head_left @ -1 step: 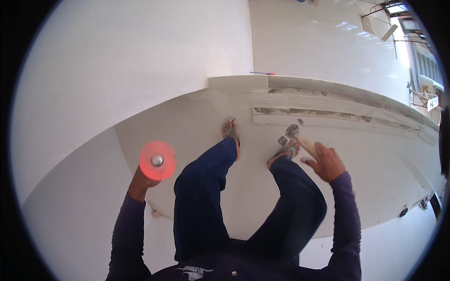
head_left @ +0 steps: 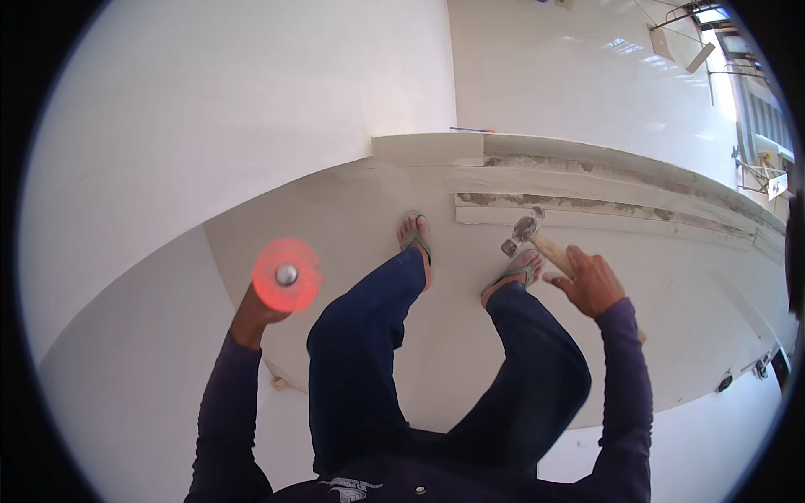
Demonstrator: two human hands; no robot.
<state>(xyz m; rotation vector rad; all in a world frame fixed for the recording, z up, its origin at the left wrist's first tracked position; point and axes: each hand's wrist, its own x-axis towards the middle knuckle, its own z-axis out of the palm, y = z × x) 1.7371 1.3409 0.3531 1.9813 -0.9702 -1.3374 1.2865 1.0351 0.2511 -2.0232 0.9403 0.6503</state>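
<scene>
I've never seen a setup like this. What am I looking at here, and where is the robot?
There is no robot: these are a person's own bare hands. A wide, bending lens worn on the head looks down past the knees, which explains the curved edges. The right hand has its fingers around the wooden handle of a hammer. The left hand, mostly hidden, seems to hold a tool with a round red guard and a metal end, seen head-on. Feet in flip-flops stand on a pale floor. Beyond them run pale strips with dark, rough patches.
</scene>
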